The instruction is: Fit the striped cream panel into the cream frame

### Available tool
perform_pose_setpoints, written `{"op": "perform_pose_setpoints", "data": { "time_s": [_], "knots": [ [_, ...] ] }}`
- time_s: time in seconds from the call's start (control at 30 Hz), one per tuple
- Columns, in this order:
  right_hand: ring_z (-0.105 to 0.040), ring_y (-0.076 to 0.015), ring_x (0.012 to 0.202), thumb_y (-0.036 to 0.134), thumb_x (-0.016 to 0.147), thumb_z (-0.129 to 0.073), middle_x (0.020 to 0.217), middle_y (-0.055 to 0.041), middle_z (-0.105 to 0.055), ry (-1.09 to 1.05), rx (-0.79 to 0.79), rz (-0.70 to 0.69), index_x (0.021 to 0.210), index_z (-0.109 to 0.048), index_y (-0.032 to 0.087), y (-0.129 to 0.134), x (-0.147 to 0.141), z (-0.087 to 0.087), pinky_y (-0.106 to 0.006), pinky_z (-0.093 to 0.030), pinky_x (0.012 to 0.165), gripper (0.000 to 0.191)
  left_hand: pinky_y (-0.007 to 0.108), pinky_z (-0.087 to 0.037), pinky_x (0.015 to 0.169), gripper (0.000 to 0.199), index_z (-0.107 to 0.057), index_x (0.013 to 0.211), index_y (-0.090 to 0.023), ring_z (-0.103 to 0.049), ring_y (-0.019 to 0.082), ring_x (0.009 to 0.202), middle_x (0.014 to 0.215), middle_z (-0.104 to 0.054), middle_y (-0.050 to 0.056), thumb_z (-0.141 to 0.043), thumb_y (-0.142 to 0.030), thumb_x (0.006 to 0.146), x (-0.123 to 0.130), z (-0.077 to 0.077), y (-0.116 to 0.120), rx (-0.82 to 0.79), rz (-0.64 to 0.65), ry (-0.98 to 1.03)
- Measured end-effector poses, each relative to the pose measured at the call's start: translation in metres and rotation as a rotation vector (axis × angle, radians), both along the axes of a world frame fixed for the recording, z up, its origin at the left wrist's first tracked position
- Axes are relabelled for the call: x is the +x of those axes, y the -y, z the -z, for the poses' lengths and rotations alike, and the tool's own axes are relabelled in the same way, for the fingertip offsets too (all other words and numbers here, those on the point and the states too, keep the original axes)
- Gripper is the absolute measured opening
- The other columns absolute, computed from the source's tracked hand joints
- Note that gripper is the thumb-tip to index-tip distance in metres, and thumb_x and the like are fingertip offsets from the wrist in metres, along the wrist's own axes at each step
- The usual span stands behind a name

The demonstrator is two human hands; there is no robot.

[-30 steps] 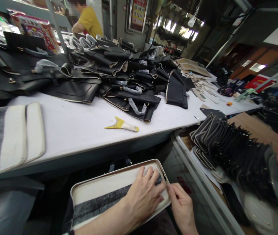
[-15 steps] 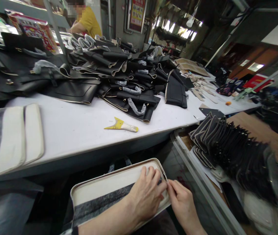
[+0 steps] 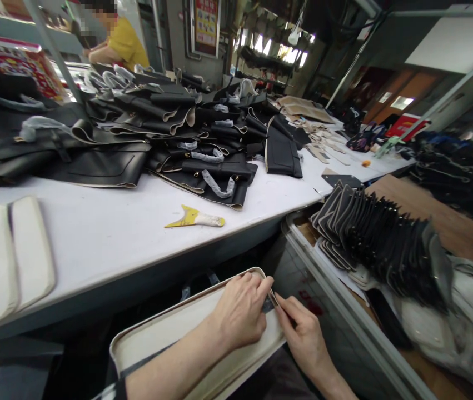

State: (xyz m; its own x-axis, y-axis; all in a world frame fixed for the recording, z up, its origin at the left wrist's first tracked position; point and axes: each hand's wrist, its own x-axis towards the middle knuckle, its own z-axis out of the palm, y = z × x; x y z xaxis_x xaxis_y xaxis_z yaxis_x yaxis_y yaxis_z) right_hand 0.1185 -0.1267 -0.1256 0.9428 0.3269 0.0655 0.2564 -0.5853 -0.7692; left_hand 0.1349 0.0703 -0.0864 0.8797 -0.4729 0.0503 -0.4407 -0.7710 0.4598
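Observation:
A cream panel with a raised rim and a dark stripe [image 3: 169, 328] rests at my lap, below the table's front edge. My left hand [image 3: 242, 311] lies across it with curled fingers, gripping the rim near its upper right corner. Beside it my right hand [image 3: 300, 328] pinches the outer side of the same rim, thumb and fingers together. Beyond the hands, a yellow tool with a whitish handle [image 3: 197, 217] lies on the white table [image 3: 106, 222].
Black leather bag pieces [image 3: 219, 166] with wrapped handles are piled across the table. Cream panels [image 3: 31, 250] lie at the left. Stacked dark pieces [image 3: 378, 233] stand at the right, behind a metal rail [image 3: 344, 311]. A person in yellow [image 3: 125, 44] sits far back.
The view has shifted, so the table's things appear further left. My left hand's fingers have curled more tightly at the rim, while my right hand still pinches it.

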Motion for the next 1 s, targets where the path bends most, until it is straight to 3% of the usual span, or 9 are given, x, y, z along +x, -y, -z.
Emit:
{"op": "perform_pose_setpoints", "data": {
  "time_s": [0.17, 0.47, 0.7, 0.77, 0.87, 0.93, 1.0],
  "knots": [
    [-0.057, -0.0150, 0.078, 0.027, 0.101, -0.041, 0.086, -0.0032, -0.055, -0.012, -0.024, -0.075, 0.127, -0.062, 0.018, 0.003, 0.001, -0.003, -0.026, -0.047, 0.072, 0.034, 0.044, -0.049, 0.085, 0.064, -0.046, 0.135, -0.020, -0.056, 0.028, 0.103, 0.112, -0.061, 0.010, -0.058, -0.027, 0.073, 0.004, -0.002, -0.001, 0.022, 0.037, 0.002],
    [-0.059, -0.0183, 0.079, 0.018, 0.101, -0.031, 0.089, -0.0074, -0.055, 0.104, -0.217, -0.272, 0.135, -0.053, 0.012, 0.010, 0.006, -0.001, -0.032, -0.051, 0.070, 0.041, 0.039, -0.047, 0.077, 0.032, -0.062, 0.107, -0.025, -0.053, 0.026, 0.095, 0.098, -0.058, 0.007, -0.060, -0.028, 0.076, 0.001, -0.001, 0.002, 0.064, 0.053, 0.037],
    [-0.058, -0.0214, 0.085, 0.014, 0.100, -0.026, 0.093, -0.0129, -0.057, 0.177, -0.266, -0.332, 0.133, -0.051, 0.003, 0.014, 0.003, 0.004, -0.036, -0.051, 0.076, 0.043, 0.042, -0.045, 0.087, 0.030, -0.060, 0.113, -0.022, -0.051, 0.026, 0.100, 0.104, -0.056, 0.008, -0.055, -0.026, 0.084, -0.010, 0.004, 0.006, 0.088, 0.055, 0.063],
    [-0.057, -0.0207, 0.084, 0.019, 0.101, -0.029, 0.091, -0.0109, -0.057, 0.118, -0.218, -0.313, 0.126, -0.057, 0.007, 0.013, 0.004, -0.002, -0.035, -0.049, 0.076, 0.040, 0.043, -0.045, 0.090, 0.032, -0.058, 0.118, -0.021, -0.050, 0.027, 0.102, 0.107, -0.056, 0.009, -0.053, -0.026, 0.086, -0.012, 0.006, 0.007, 0.094, 0.054, 0.068],
    [-0.054, -0.0158, 0.074, 0.034, 0.099, -0.045, 0.078, -0.0038, -0.054, -0.170, 0.002, -0.174, 0.090, -0.068, 0.014, 0.012, 0.015, -0.010, -0.030, -0.044, 0.069, 0.031, 0.044, -0.044, 0.092, 0.038, -0.056, 0.123, -0.021, -0.049, 0.027, 0.105, 0.110, -0.055, 0.009, -0.054, -0.025, 0.086, -0.014, 0.007, 0.008, 0.093, 0.039, 0.056],
    [-0.049, -0.0117, 0.063, 0.045, 0.092, -0.056, 0.069, 0.0003, -0.051, -0.425, 0.190, -0.010, 0.074, -0.061, 0.017, 0.011, 0.026, -0.008, -0.026, -0.040, 0.059, 0.035, 0.044, -0.044, 0.092, 0.039, -0.056, 0.124, -0.021, -0.049, 0.027, 0.105, 0.110, -0.055, 0.009, -0.056, -0.025, 0.085, -0.014, 0.004, 0.008, 0.087, 0.028, 0.047],
    [-0.042, -0.0086, 0.051, 0.055, 0.085, -0.061, 0.061, 0.0046, -0.047, -0.604, 0.294, 0.089, 0.073, -0.052, 0.019, 0.009, 0.038, 0.000, -0.022, -0.034, 0.047, 0.039, 0.044, -0.044, 0.092, 0.037, -0.057, 0.122, -0.022, -0.050, 0.027, 0.105, 0.108, -0.056, 0.008, -0.057, -0.024, 0.085, -0.016, 0.002, 0.008, 0.074, 0.015, 0.043]
  ]
}}
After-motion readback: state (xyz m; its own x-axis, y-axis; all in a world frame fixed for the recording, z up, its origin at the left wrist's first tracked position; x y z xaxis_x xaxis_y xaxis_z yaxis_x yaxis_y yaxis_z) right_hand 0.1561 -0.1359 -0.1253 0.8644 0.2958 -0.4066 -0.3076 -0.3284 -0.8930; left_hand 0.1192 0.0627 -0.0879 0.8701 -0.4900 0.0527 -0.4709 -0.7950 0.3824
